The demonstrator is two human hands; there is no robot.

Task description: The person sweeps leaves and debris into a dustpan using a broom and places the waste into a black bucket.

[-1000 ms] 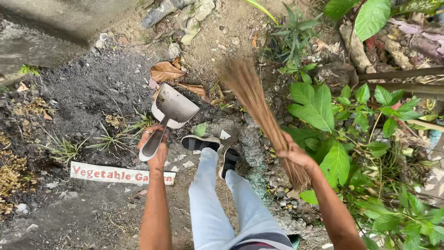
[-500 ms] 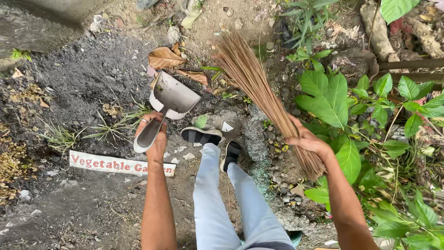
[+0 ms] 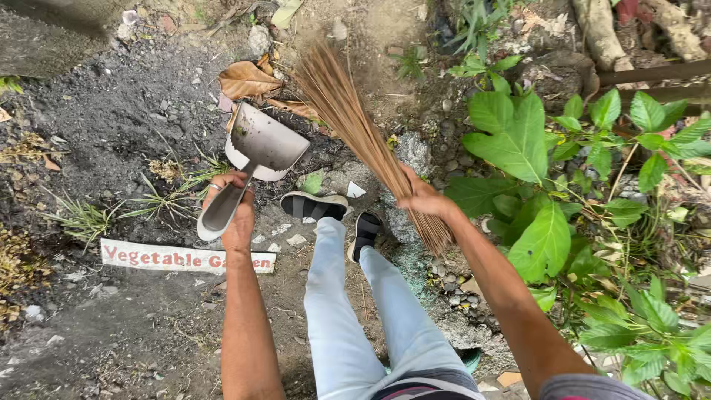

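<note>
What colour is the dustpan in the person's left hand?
Pale grey to off-white, dusted with dirt; the head view shows the dustpan.

Dark bare soil (image 3: 118, 111) carrying dry brown leaves (image 3: 248, 78), small stones (image 3: 452, 281), grass tufts (image 3: 89, 215) and a flat white lettered sign (image 3: 185, 259).

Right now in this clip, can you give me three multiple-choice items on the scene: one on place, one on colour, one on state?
1. Where do the dry brown leaves lie?
A. beyond the dustpan
B. on the sign
C. under the shoes

2. What colour are the trousers?
A. black
B. light blue
C. red

3. What does the right hand do?
A. hangs free
B. rests on a knee
C. grips the broom

Answers: 1 A, they lie just past the dustpan, which the left hand holds; 2 B, both legs show pale blue; 3 C, its fingers close around the stick broom.
</note>
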